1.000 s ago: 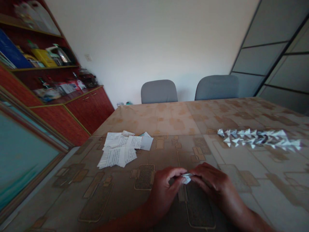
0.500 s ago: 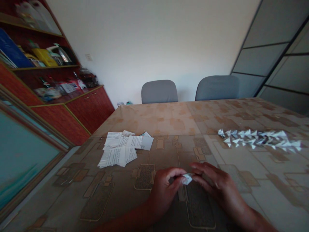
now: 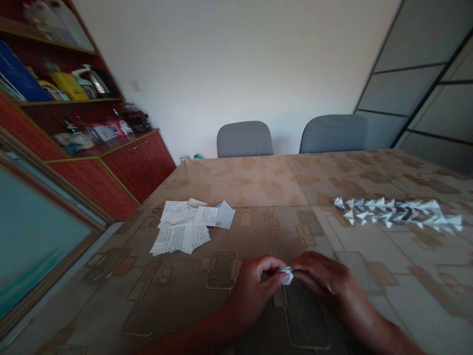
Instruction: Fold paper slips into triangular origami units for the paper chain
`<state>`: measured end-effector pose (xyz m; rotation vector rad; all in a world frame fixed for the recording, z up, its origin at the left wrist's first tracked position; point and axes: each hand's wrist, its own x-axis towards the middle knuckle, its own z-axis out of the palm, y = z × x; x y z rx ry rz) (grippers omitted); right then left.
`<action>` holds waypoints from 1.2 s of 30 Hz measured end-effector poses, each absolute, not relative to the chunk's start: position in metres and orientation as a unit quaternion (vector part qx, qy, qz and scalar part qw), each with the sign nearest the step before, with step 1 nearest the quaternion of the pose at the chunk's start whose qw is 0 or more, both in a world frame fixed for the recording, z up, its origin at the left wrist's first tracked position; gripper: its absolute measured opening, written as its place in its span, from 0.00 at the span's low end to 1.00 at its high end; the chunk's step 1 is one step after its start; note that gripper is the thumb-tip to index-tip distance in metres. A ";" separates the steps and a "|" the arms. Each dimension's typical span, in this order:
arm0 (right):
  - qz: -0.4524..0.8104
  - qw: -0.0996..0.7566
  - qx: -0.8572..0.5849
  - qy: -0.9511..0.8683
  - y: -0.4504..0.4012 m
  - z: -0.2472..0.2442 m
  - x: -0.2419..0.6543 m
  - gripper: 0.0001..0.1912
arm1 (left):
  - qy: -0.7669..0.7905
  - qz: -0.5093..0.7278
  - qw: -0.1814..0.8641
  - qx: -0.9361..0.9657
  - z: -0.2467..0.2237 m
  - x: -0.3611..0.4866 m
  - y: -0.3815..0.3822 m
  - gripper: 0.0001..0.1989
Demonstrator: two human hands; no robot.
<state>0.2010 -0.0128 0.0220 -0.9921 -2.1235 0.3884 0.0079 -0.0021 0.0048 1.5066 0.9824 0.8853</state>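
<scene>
A small folded piece of paper (image 3: 287, 278), white and angular, is pinched between my two hands above the near part of the table. My left hand (image 3: 256, 281) grips its left side between thumb and forefinger. On the other side, the thumb and fingers of my right hand (image 3: 325, 276) close on its right edge. Fingertips cover part of the paper, so its full shape is hidden. To the left lies a loose pile of printed paper pieces (image 3: 181, 229). Rows of folded paper units (image 3: 399, 213), pointed and white, stand at the right.
A patterned cloth covers the table (image 3: 258, 180). Beyond its far edge stand two grey chairs, a left one (image 3: 244, 139) and a right one (image 3: 332, 134). A red-brown cabinet (image 3: 129, 165) with filled shelves is at the left, and grey panelled doors (image 3: 406, 88) are at the right.
My right hand's fingers, raised and apart before, have come down and together onto the paper's right edge. My left hand keeps its pinch. The pile and the rows have stayed put.
</scene>
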 end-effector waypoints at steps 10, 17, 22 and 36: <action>0.135 0.330 -0.379 -0.854 -0.014 0.028 0.200 0.19 | 0.414 0.347 0.555 0.632 0.009 0.008 -0.001 0.08; 0.142 0.328 -0.394 -0.847 -0.013 0.027 0.200 0.19 | 0.407 0.347 0.556 0.636 0.003 0.008 -0.003 0.08; 0.180 0.301 -0.422 -0.836 -0.013 0.024 0.200 0.17 | 0.412 0.347 0.526 0.658 0.004 0.008 -0.004 0.08; 0.176 0.314 -0.441 -0.822 -0.014 0.024 0.195 0.12 | 0.434 0.364 0.453 0.688 0.011 0.010 -0.009 0.11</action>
